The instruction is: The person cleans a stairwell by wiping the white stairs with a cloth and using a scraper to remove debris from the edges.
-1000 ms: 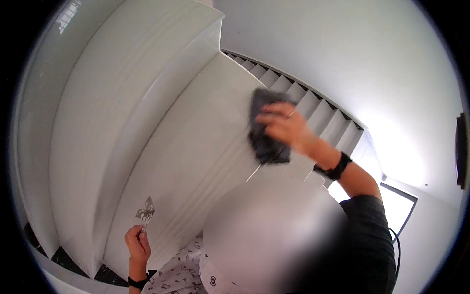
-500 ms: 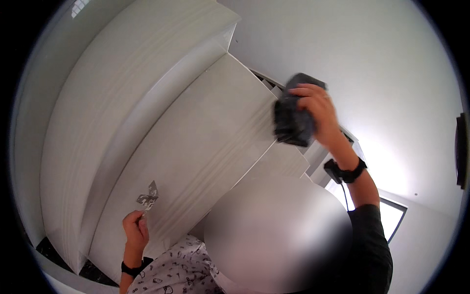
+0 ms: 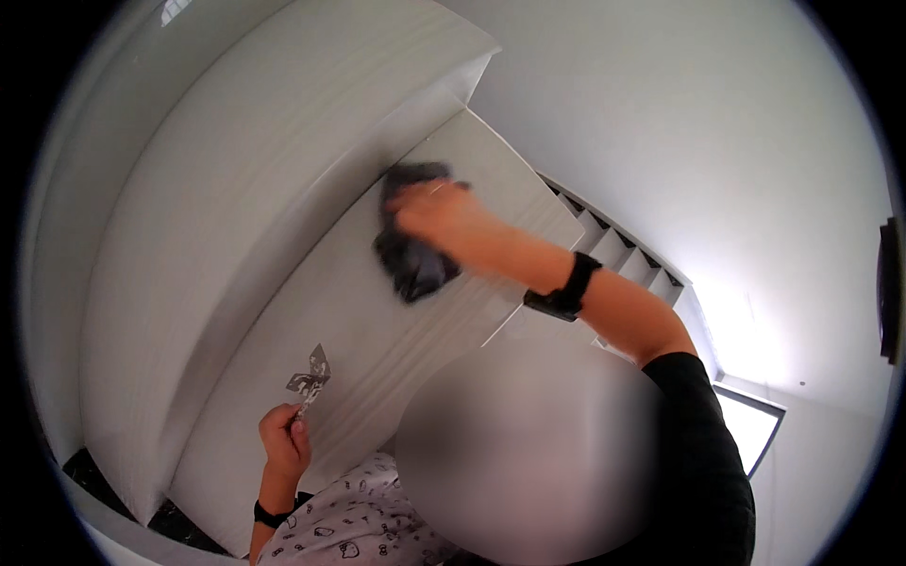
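Pale, faintly streaked steps (image 3: 226, 170) sweep from 8 o'clock up to 12 o'clock, and a white wall (image 3: 698, 123) fills the area around 2 o'clock. A black sleeve (image 3: 703, 462) covers the upper right arm at 4 o'clock; a white garment (image 3: 354, 524) with small dark prints lies at 7 o'clock. A lower flight (image 3: 623, 255) shows close to 3 o'clock, beside the wall, and a bright window (image 3: 750, 429) sits at 4 o'clock. Just off centre, toward 11 o'clock, a bunched dark cloth (image 3: 415, 269) lies over the middle step's tread, its upper end reaching the crease below the next step. The right hand (image 3: 436, 219), slightly blurred, has its fingers bent over the cloth, gripping it. The left hand (image 3: 285, 441), toward 8 o'clock, is closed, thumb and fingers pinching a thin grey tool (image 3: 310, 385) that points to 1 o'clock. Each wrist wears a black band (image 3: 578, 283).
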A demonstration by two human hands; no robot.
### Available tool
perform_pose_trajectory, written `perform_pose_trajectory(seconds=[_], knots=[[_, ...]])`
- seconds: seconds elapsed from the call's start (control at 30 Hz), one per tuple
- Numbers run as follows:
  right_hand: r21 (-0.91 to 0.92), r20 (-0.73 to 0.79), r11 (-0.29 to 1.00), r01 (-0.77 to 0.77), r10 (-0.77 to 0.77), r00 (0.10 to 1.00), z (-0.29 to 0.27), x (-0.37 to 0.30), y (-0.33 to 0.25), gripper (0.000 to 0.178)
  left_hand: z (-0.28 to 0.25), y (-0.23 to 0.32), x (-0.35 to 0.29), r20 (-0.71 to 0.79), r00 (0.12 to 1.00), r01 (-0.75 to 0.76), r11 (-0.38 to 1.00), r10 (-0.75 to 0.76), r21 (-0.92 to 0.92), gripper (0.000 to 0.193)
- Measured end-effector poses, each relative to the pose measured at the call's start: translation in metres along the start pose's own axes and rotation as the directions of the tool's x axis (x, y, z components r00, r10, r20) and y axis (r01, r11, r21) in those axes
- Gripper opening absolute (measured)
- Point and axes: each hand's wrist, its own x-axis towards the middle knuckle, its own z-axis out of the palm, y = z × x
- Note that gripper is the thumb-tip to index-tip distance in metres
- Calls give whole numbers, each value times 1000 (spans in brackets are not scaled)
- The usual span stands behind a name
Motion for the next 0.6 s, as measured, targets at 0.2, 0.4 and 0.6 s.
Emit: perform_pose_trajectory(seconds=[0.2,0.4,0.6], knots=[[-238,-138,896,-374,350,926,-81,-96,109,33,7,3,8,20,999,-39,999,39,-19,12],[-415,-8,587,-696,762,647,-127,-178,100,24,0,4,13,78,996,-43,997,48,-61,12],[-217,-209,902,-373,331,920,-125,-100,37,24,11,-6,7,-21,999,-28,998,27,-47,15]])
